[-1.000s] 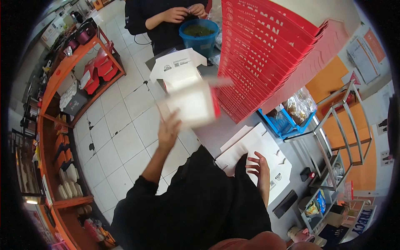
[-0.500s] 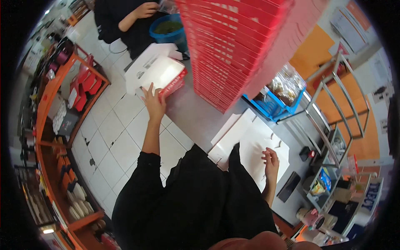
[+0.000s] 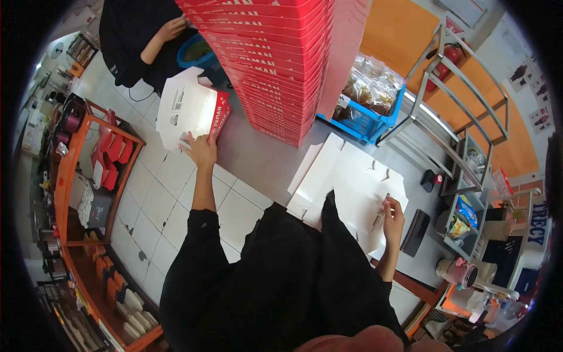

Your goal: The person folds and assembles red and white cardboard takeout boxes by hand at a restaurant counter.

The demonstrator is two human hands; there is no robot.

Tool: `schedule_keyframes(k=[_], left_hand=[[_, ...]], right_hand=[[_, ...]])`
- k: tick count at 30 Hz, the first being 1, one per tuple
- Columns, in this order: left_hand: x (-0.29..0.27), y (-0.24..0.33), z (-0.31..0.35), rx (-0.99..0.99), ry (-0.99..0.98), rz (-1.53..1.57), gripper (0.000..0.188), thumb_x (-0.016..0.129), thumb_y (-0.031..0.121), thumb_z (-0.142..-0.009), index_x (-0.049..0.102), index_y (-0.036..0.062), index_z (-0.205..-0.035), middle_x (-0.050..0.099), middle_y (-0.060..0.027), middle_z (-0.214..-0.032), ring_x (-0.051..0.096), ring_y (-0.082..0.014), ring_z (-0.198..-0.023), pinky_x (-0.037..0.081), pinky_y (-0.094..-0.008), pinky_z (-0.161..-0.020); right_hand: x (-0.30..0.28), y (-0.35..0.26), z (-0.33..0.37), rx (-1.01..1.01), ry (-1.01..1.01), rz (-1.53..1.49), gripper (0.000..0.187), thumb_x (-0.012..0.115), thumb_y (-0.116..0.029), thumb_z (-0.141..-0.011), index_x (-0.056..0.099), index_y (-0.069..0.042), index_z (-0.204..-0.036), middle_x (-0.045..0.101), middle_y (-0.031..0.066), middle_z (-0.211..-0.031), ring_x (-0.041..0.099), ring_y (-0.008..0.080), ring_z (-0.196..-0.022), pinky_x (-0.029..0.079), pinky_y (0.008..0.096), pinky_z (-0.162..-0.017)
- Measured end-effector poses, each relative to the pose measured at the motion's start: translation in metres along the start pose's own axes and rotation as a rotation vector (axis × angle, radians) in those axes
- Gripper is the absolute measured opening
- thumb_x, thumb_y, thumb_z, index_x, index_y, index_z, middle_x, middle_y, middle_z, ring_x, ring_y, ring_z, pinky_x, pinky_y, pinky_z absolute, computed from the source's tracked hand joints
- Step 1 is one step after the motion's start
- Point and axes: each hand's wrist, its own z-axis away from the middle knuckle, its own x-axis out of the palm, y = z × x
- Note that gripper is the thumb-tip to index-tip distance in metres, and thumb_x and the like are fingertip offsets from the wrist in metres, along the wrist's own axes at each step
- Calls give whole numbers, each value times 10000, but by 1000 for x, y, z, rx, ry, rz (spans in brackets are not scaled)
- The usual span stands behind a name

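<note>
A red and white cardboard box (image 3: 220, 111) stands with its white lid raised, near the table's left edge. My left hand (image 3: 202, 151) is at its near corner, fingers bent around the near wall. Spread on the table to the right is a flat white cardboard box blank (image 3: 337, 182) with cut slots and folded edges. Over its right side my right hand (image 3: 393, 220) is curled, fingertips together around a small dark piece that I cannot make out. Dark print shows on the white board beside those fingers.
A tall stack of red boxes (image 3: 275, 76) rises beyond the blank. Blue crates (image 3: 363, 126) hold plastic-wrapped goods. On the right are a black phone (image 3: 416, 233), a small black and red object (image 3: 431, 180) and a metal rack (image 3: 448, 88). Another person's hand (image 3: 173, 27) is near a blue bucket (image 3: 196, 51).
The view has shifted and turned. My left hand has closed more around the box's near wall. My right hand's fingers, apart before, have drawn together, and print shows beside them.
</note>
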Motion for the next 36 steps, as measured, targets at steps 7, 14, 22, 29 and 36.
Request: schedule_keyframes(k=[7, 14, 22, 29, 36], left_hand=[[-14, 34, 33, 257, 722, 552, 269, 620, 208, -890, 591, 33, -1092, 582, -159, -1137, 518, -319, -1115, 364, -461, -976], [21, 151, 162, 585, -196, 796, 461, 631, 322, -863, 555, -56, -1115, 569, -180, -1125, 526, -337, -1055, 397, -452, -936], [26, 167, 188, 636, -412, 486, 761, 563, 496, -853, 436, -100, -1309, 390, -189, -1410, 376, -361, -1259, 319, -497, -1034], [4, 177, 187, 543, -439, 970, 456, 681, 226, -829, 529, -13, -1185, 596, -187, -1158, 581, -289, -1030, 451, -363, -895], [-52, 184, 167, 470, -805, 1622, 300, 636, 113, -894, 566, -16, -1156, 651, -81, -1046, 598, -132, -969, 472, -278, -843]], right_hand=[[-25, 44, -24, -118, 421, 485, 403, 618, -340, -879, 614, -29, -1134, 602, 215, -1087, 578, 346, -1012, 451, 426, -888], [-12, 43, -29, 174, 250, 574, 630, 631, -398, -838, 489, 39, -1269, 494, 261, -1223, 491, 414, -1132, 434, 469, -936], [10, 43, -16, 103, 387, 591, 762, 656, -387, -822, 364, 59, -1366, 443, 278, -1299, 472, 407, -1150, 426, 448, -966], [6, 37, 1, -184, 608, 356, 495, 733, -228, -770, 505, 48, -1113, 532, 215, -1104, 531, 355, -975, 443, 420, -858], [-23, 45, 7, -169, 754, 64, 534, 792, -245, -728, 531, 27, -1106, 537, 186, -1091, 509, 328, -1026, 392, 408, -910]])
